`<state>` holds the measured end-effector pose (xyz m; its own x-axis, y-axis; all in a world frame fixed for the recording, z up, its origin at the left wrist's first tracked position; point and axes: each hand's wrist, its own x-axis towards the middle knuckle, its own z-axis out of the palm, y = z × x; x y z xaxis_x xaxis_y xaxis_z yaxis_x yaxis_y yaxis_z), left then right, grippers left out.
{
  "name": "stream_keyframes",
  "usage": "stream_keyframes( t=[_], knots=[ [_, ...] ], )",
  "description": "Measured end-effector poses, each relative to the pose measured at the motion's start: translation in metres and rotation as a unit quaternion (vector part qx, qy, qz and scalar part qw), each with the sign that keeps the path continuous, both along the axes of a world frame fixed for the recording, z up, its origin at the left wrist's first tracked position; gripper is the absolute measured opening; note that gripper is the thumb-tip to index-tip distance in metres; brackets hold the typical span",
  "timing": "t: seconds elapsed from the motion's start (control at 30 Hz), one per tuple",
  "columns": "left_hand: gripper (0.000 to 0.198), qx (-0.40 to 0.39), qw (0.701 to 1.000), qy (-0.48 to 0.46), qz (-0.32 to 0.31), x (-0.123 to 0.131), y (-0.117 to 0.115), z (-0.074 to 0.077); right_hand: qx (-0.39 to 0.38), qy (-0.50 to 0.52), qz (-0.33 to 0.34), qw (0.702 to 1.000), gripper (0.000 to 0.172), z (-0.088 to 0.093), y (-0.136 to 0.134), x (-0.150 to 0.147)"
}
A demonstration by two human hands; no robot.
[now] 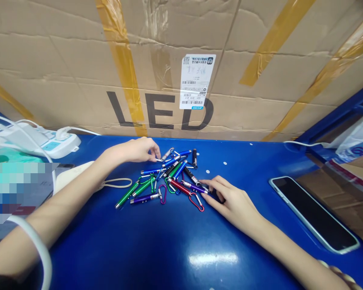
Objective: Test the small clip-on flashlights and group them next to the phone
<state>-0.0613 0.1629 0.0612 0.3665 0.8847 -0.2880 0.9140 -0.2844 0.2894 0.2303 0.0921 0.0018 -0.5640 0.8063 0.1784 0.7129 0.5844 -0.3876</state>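
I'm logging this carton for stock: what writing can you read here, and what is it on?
"LED": large black letters on the cardboard carton.
Barcodes and printed lines on the white shipping label: upside down and too small to read.
Blue print on the white plastic bag: too blurred to read.

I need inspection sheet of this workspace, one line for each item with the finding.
Surface: glossy blue tabletop, light reflection near the front.
Job's things: loose pile of pen-shaped metal flashlights in green, blue, red and purple, with coloured carabiner clips.
Clutter: smartphone at right, white power strip at left, cream pouch with loop cord.
Hands: left hand at the pile's far edge; right hand touching a purple flashlight.
Cables: white cable at the strip, another white cable at right.
Surroundings: cardboard carton printed LED, with yellow tape and shipping label.
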Motion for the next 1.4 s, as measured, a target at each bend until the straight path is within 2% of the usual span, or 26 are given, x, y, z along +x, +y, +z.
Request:
stream_keyframes(
  t=[0.23, 0.33, 0.4, 0.47, 0.6, 0.7, 0.77, 0.8, 0.87, 0.97, 1.03, 1.13, 1.2, 1.27, 1.33, 1.4],
  knots=[
    [0.029, 0.104, 0.991, 0.027, 0.076, -0.004, -0.004, 0.014, -0.012, 0.004, -0.003, 1.0, 0.03, -0.003, 0.0, 0.001],
    [0.033, 0.147, 0.986, 0.004, 0.074, -0.001, -0.007, 0.018, -0.007, -0.002, 0.0, 1.0, 0.03, -0.002, -0.001, 0.001],
    [0.032, 0.128, 0.99, 0.015, 0.06, 0.003, -0.009, 0.019, 0.0, -0.008, 0.0, 1.0, 0.03, -0.001, -0.002, 0.0],
    [0.025, 0.088, 0.992, 0.074, 0.059, 0.008, -0.011, 0.017, 0.006, -0.01, 0.001, 1.0, 0.029, 0.0, -0.002, -0.001],
    [0.021, 0.062, 0.975, 0.189, 0.103, 0.013, -0.017, 0.015, 0.012, -0.001, -0.002, 1.0, 0.028, -0.001, -0.003, -0.001],
    [0.026, 0.047, 0.961, 0.232, 0.141, 0.013, -0.025, 0.023, 0.01, 0.018, -0.002, 1.0, 0.028, -0.003, -0.003, -0.001],
    [0.038, 0.029, 0.955, 0.252, 0.155, 0.014, -0.031, 0.028, 0.006, 0.028, 0.0, 1.0, 0.029, -0.004, -0.003, -0.001],
    [0.044, 0.022, 0.955, 0.252, 0.151, 0.016, -0.034, 0.029, 0.004, 0.03, 0.001, 1.0, 0.028, -0.004, -0.003, -0.001],
    [0.048, 0.039, 0.973, 0.202, 0.102, 0.022, -0.037, 0.027, 0.005, 0.028, 0.007, 1.0, 0.028, -0.005, -0.002, -0.001],
    [0.044, 0.098, 0.994, 0.035, -0.018, 0.04, -0.038, 0.01, 0.016, 0.02, 0.024, 0.999, 0.029, -0.004, -0.002, 0.0],
    [0.044, 0.109, 0.992, 0.009, -0.061, 0.051, -0.037, -0.003, 0.026, 0.022, 0.04, 0.999, 0.029, -0.004, -0.001, 0.0],
    [0.059, 0.034, 0.997, 0.048, -0.045, 0.057, -0.038, -0.013, 0.038, 0.05, 0.065, 0.996, 0.029, -0.004, 0.0, 0.002],
    [0.068, -0.006, 0.998, 0.058, -0.022, 0.051, -0.04, -0.009, 0.042, 0.079, 0.076, 0.993, 0.03, -0.005, 0.0, 0.003],
    [0.078, 0.0, 0.998, 0.056, -0.002, 0.042, -0.043, 0.001, 0.045, 0.099, 0.071, 0.991, 0.028, -0.004, 0.0, 0.004],
    [0.106, -0.017, 0.997, 0.072, 0.023, 0.036, -0.046, 0.013, 0.045, 0.102, 0.055, 0.992, 0.026, -0.003, 0.0, 0.004],
    [0.133, -0.088, 0.986, 0.12, 0.071, 0.036, -0.049, 0.02, 0.045, 0.089, 0.047, 0.994, 0.026, -0.002, -0.001, 0.004]
  ],
)
